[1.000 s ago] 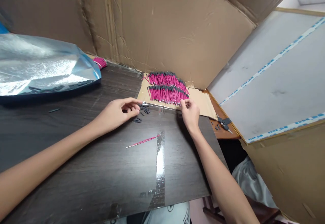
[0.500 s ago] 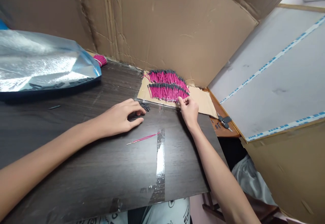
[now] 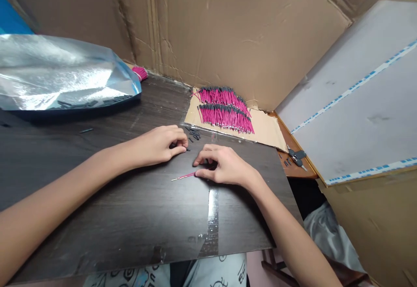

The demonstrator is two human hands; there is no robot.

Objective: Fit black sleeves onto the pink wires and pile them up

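My left hand (image 3: 176, 143) is pinched at the tabletop, a small black tube (image 3: 188, 149) at its fingertips. Just beyond it lies a small pile of black tubes (image 3: 194, 134). My right hand (image 3: 216, 163) is over the table with its thumb and fingers apart, the thumb at a pink wire (image 3: 186, 176) with bare metal ends that lies on the dark tabletop. Behind the hands, two rows of pink wires with black sleeves (image 3: 224, 118) rest on a flat cardboard piece (image 3: 269, 128).
A silver bag (image 3: 68, 72) with black tubes at its mouth sits at the left, beside a pink wire bundle (image 3: 140, 73). One black tube (image 3: 86, 130) lies below it. Cutters (image 3: 296, 156) are on a brown surface at right. Cardboard walls (image 3: 228, 31) stand behind.
My right hand has come back from the wire rows to the loose pink wire. My left hand's fingers have closed at a black tube. The view has shifted slightly.
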